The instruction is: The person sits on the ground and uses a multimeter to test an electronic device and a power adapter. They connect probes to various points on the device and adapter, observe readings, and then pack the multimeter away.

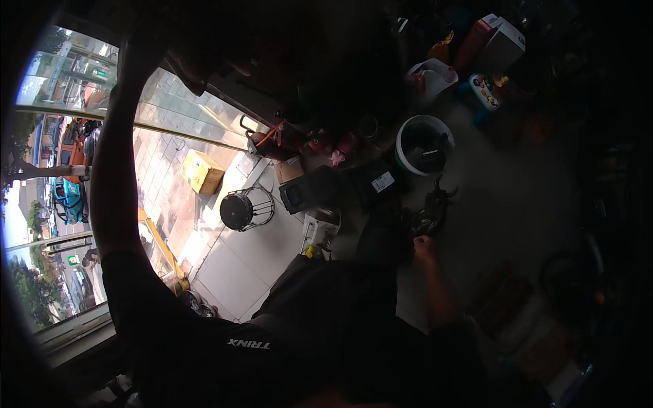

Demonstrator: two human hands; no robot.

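My left arm reaches up along the left side, and my left hand [153, 34] is lost in the dark at the top, so its fingers and whatever they touch are hidden. Low on the right, my right hand [424, 249] hangs beside my body with its fingers curled closed. Just beyond those fingers is a dark, jagged-edged object [433, 209], perhaps metal; its kind is too dim to make out. Whether the hand grips it or only overlaps it in view is unclear. Farther out stands a white bucket [402, 151] with dark things inside.
Near the doorway are a round black stool [237, 211] with metal legs and a yellow carton [202, 172]. Black cases [309, 189] and a white container [322, 228] sit on the tiled floor. Glass panels [183, 109] face the street. Boxes [502, 44] fill the far right.
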